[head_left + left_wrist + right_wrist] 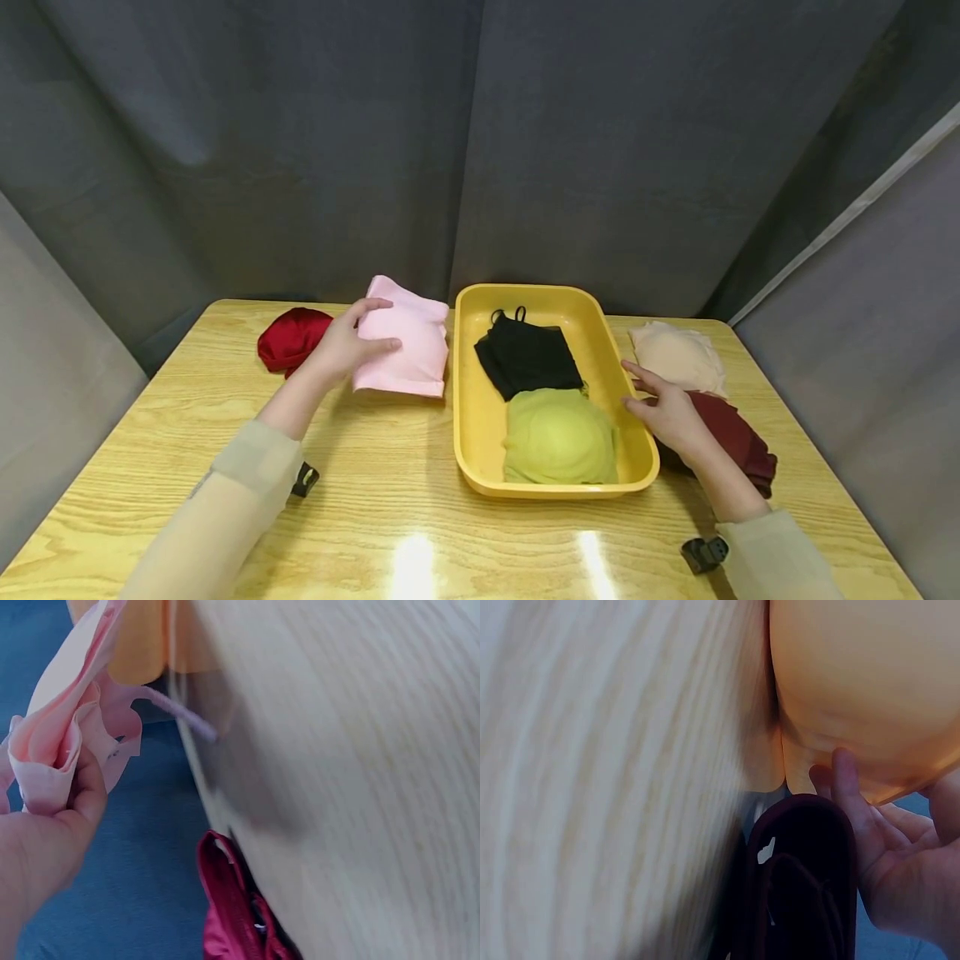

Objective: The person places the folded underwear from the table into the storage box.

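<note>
My left hand (348, 343) grips a folded pink bra (408, 340) and holds it up beside the left wall of a yellow basin (465, 433). In the left wrist view, the fingers and thumb pinch the folded layers of the pink bra (52, 742). Inside the basin, a black garment with thin straps (532, 354) lies behind a lime-green bra (561, 437). My right hand (671, 412) is at the basin's right side, its fingers extended along the outer wall. Nothing is gripped in it. The right wrist view shows its fingertips against the basin (877, 690).
A red satin bra (292, 337) lies at the back left of the wooden table (360, 508). Right of the basin are a beige bra (678, 357) and a dark maroon bra (731, 442), close to my right hand. Grey curtains (337, 150) stand behind the table.
</note>
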Available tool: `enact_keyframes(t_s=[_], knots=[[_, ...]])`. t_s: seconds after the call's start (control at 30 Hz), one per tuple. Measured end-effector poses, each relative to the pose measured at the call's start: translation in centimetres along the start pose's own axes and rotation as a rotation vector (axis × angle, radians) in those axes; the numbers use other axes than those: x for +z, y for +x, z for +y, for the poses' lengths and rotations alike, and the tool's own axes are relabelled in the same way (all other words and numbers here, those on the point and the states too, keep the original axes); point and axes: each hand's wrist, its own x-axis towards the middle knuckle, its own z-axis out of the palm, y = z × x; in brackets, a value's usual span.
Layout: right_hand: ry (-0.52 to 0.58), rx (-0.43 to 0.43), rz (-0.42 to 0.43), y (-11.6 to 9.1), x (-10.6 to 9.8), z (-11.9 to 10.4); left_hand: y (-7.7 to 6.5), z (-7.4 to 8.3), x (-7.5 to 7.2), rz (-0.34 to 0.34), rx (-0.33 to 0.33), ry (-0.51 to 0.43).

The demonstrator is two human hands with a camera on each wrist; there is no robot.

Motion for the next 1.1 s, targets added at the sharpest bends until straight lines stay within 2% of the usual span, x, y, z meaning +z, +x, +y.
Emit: enact_keyframes(t_s=[0.17, 0.4, 0.63, 0.87, 1.1], knots=[[-0.006, -0.004, 0.001, 0.0, 0.0, 0.0, -0.6, 0.9, -0.5, 0.016, 0.007, -0.068], [-0.012, -0.002, 0.002, 0.1, 0.0, 0.0, -1.8, 2.7, -1.1, 0.028, -0.029, -0.107], [-0.005, -0.007, 0.004, 0.2, 0.0, 0.0, -3.0, 4.3, -1.6, 0.047, -0.015, -0.148], [-0.003, 0.001, 0.001, 0.3, 0.0, 0.0, -4.0, 5.7, -1.7, 0.078, -0.028, -0.160], [-0.001, -0.004, 0.001, 0.3, 0.0, 0.0, -5.0, 7.0, -1.3, 0.099, 0.003, -0.207]])
